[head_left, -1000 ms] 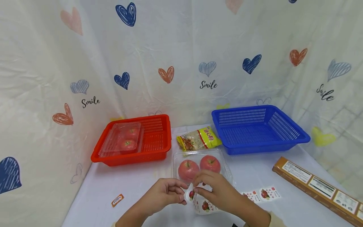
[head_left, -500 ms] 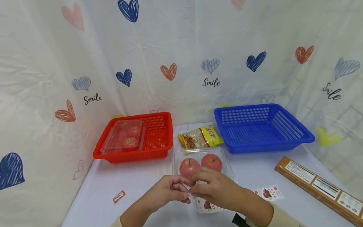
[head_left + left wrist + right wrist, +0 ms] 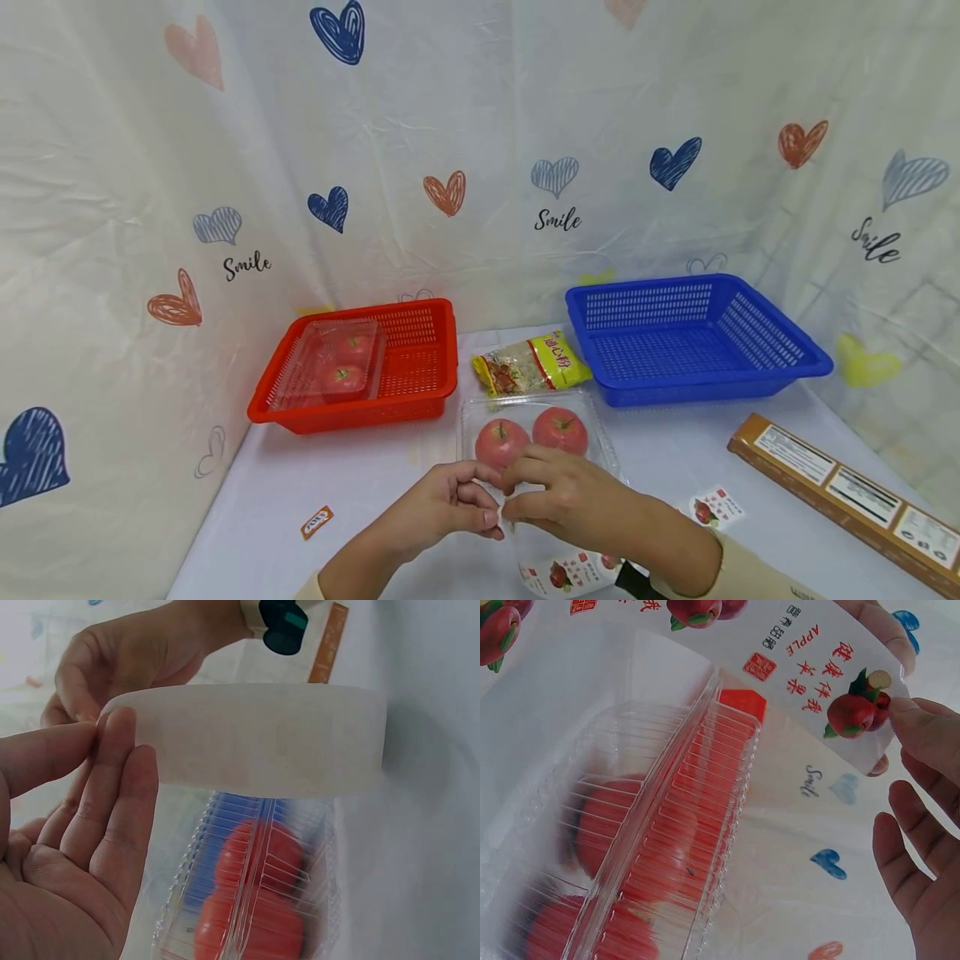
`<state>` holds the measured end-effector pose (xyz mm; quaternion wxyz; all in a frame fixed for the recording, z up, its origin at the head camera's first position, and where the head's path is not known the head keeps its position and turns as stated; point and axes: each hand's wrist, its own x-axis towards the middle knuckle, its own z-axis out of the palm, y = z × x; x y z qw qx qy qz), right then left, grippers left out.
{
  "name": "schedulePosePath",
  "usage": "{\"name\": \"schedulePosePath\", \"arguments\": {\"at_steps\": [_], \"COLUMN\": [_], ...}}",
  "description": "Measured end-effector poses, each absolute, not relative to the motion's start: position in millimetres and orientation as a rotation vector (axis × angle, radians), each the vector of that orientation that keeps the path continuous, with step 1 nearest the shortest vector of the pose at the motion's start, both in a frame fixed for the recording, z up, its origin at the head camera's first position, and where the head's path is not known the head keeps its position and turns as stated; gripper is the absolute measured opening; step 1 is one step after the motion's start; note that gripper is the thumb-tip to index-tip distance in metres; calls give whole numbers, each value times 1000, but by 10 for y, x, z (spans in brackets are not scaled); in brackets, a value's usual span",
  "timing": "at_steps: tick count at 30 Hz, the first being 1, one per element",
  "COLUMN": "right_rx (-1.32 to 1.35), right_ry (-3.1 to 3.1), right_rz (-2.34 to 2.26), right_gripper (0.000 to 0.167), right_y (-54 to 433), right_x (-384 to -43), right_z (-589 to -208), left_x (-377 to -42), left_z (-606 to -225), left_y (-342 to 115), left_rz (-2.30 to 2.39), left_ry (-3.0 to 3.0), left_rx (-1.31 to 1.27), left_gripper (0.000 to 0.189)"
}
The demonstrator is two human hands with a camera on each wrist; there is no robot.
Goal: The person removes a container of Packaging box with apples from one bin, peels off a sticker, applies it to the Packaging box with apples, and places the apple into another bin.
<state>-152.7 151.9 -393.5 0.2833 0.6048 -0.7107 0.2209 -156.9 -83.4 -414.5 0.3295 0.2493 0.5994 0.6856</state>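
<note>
My left hand (image 3: 453,508) and right hand (image 3: 566,500) meet over the front of a clear plastic box (image 3: 600,446) with two red apples (image 3: 501,443). Between them they pinch one end of a strip of apple stickers (image 3: 558,577). The left wrist view shows the strip's plain whitish back (image 3: 262,739), with my left thumb and fingertips at its end. Printed apples and red lettering face the right wrist view on the strip (image 3: 810,682), where my right thumb (image 3: 922,731) is at the end sticker. The strip hangs in a curve and partly passes behind my right forearm.
A red basket (image 3: 408,408) with another boxed pair of apples stands back left, a blue basket (image 3: 690,392) back right. Between them lies a yellow food packet (image 3: 532,364). A long brown carton (image 3: 840,492) lies right, a small orange wrapper (image 3: 317,522) front left.
The loose part of the strip has swung lower and toward the front edge. My fingers have drawn closer together at its end, and the head view has shifted slightly.
</note>
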Motion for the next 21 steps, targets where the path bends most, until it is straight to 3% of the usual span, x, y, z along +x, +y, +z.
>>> {"name": "schedulePosePath", "arguments": {"at_steps": [8, 14, 21], "right_rx": [1626, 1614, 1603], "right_ry": [-1990, -2016, -2036], "right_rz": [642, 674, 681], "right_gripper": [18, 2, 18], "right_y": [1553, 1610, 1661], "right_x": [-1510, -1494, -1484], "right_z": [-3959, -3967, -3964], "left_x": [-1563, -1564, -1509], "left_z": [-4175, -4230, -4314], "left_y": [-929, -1030, -1139], "left_rz": [1790, 1736, 1635], "left_ry": [1613, 1677, 1744], "left_rx": [612, 517, 422], "left_gripper": [39, 41, 40]}}
